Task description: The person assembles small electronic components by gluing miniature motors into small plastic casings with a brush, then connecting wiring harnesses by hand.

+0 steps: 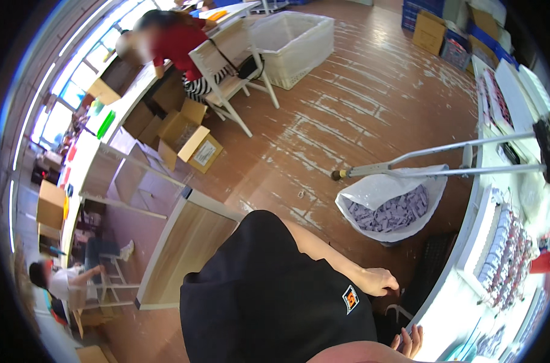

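My left forearm comes out of a black sleeve (250, 266), and my left hand (376, 282) is loosely closed with nothing visible in it. It hangs beside a black object (430, 263), too dark to name, by the worktable edge. My right hand (410, 342) shows only in part at the lower right, fingers apart and close to the table edge; no object shows in it. On the white worktable (447, 308) at the right, a white tray (479, 242) stands next to rows of small parts with reddish-brown wires (511, 257).
A metal crutch (432, 172) crosses above a white bag (378, 227) of grey pieces. At left stands a wood-panelled partition (193, 251). Beyond are an open carton (205, 151), a chair (229, 91), a white bin (293, 51) and two seated people.
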{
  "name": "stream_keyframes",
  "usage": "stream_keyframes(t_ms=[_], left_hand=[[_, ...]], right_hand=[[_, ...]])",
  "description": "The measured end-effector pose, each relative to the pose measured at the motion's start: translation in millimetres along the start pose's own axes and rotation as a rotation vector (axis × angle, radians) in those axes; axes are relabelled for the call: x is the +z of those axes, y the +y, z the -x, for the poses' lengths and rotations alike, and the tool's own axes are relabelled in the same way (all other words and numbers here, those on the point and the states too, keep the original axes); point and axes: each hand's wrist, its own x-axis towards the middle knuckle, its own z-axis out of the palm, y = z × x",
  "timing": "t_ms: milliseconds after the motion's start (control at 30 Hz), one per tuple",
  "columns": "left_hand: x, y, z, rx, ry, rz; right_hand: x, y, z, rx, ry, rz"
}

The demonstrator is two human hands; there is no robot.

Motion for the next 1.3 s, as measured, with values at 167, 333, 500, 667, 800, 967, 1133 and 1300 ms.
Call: stream_keyframes(t_ms=[167,333,500,667,800,967,1133,1300], left_hand=[[-7,10,0,0.070,0.149,0.005],[-14,48,-27,0.481,0.426,-0.109],[-12,88,-60,0.661,0.291,0.043],[-4,121,-87,0.632,-0.090,0.178],[-7,128,-88,0.554,-0.211,0.153],[29,129,-100,0.607,-0.358,0.234],[45,156,-83,0.982,-0.345,0.136],[36,133,-39,0.484,-0.366,0.353]], right_hand=[[-2,10,-2,-0.060,0.039,-0.040],[-6,26,10,-0.223,0.062,0.012],[-1,7,27,0.104,0.251,0.052],[-15,-24,-2,0.090,0.424,0.314],[-22,-48,-14,0.123,0.500,0.362],[-21,-71,7,0.323,0.616,0.326],[-64,-123,-15,0.087,0.806,-0.165],[-69,-183,-70,-0.079,0.676,-0.083]])
